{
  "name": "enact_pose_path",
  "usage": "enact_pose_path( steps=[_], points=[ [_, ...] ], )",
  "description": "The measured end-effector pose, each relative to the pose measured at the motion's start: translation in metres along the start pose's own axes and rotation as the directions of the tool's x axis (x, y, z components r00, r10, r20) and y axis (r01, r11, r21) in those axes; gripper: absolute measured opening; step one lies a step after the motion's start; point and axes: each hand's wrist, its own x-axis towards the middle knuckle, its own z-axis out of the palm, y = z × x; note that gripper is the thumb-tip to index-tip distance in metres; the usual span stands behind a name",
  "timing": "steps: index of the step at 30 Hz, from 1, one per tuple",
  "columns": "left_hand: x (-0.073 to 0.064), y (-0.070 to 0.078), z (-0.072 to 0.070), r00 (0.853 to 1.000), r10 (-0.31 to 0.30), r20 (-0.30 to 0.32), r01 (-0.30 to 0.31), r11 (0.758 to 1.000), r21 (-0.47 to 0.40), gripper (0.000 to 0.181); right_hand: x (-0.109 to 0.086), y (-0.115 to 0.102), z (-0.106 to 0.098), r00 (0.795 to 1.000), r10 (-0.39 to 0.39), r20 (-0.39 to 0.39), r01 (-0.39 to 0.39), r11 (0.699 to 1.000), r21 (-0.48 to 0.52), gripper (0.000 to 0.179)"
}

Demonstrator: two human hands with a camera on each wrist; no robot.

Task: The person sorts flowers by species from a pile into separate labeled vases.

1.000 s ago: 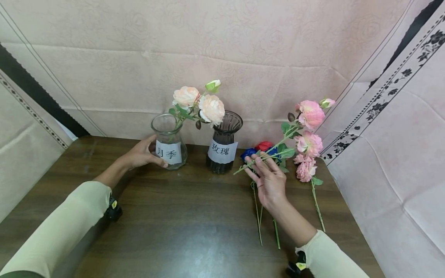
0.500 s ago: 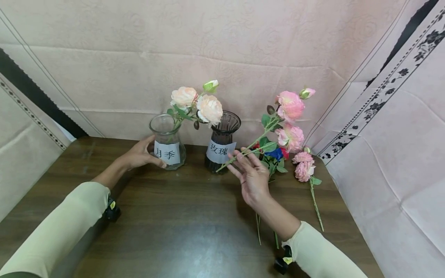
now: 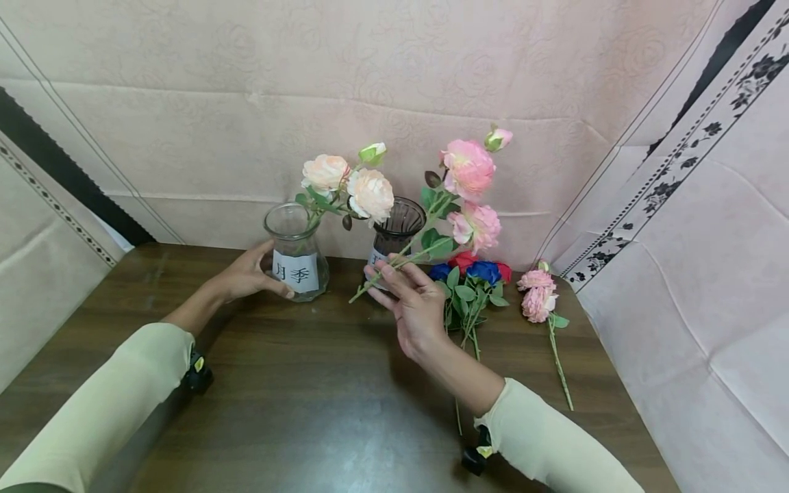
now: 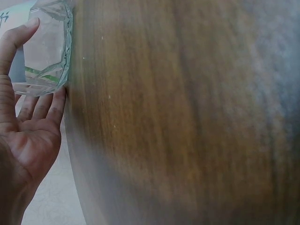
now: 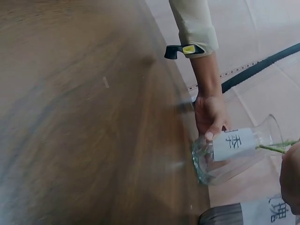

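My left hand (image 3: 243, 275) grips a clear glass vase (image 3: 322, 277) with a white paper label, thumb on the front and fingers round the side. The vase stands upright on the table, holding a pale peach flower spray (image 3: 372, 195) that leans right. In the left wrist view the thumb lies against the vase's wall (image 4: 47, 42). My right hand (image 3: 420, 311) pinches the green stem of a pink flower spray (image 3: 470, 170), blooms up and right, cut end pointing left. The hand and stem partly hide a dark glass vase (image 3: 399, 239) behind them.
Red and blue artificial roses (image 3: 484, 272) lie on the wooden table (image 3: 277, 404) right of the dark vase. Farther right lies another pink flower (image 3: 539, 301), its stem toward the front. A pale cloth wall (image 3: 234, 144) stands behind the table.
My right hand has carried the pink flower spray leftward, from above the roses to in front of the dark vase. The roses have come into clearer view. My left hand stays on the clear vase.
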Motion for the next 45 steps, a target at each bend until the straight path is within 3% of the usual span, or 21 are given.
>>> enact_pose_path(
  steps=[8, 18, 25, 45],
  points=[
    [0.0, 0.0, 0.0, 1.0, 0.007, -0.003, -0.007, 1.0, 0.014, 0.114, 0.009, 0.005, 0.022, 1.0, 0.014, 0.023, -0.014, 1.0, -0.016, 0.02],
    [0.002, 0.002, 0.002, 1.0, 0.028, -0.005, -0.028, 1.0, 0.003, 0.105, 0.021, 0.007, 0.046, 0.997, -0.004, 0.076, 0.009, 0.997, -0.074, 0.018],
    [0.001, 0.003, 0.002, 0.999, 0.032, 0.003, -0.032, 0.999, 0.008, 0.106, 0.031, 0.009, 0.063, 0.996, -0.059, 0.068, 0.064, 0.996, -0.066, 0.019],
    [0.002, 0.0, 0.001, 1.0, 0.028, 0.001, -0.028, 0.999, -0.036, 0.11, 0.053, 0.027, 0.111, 0.984, -0.153, -0.096, 0.168, 0.971, 0.171, 0.02]
  ],
)
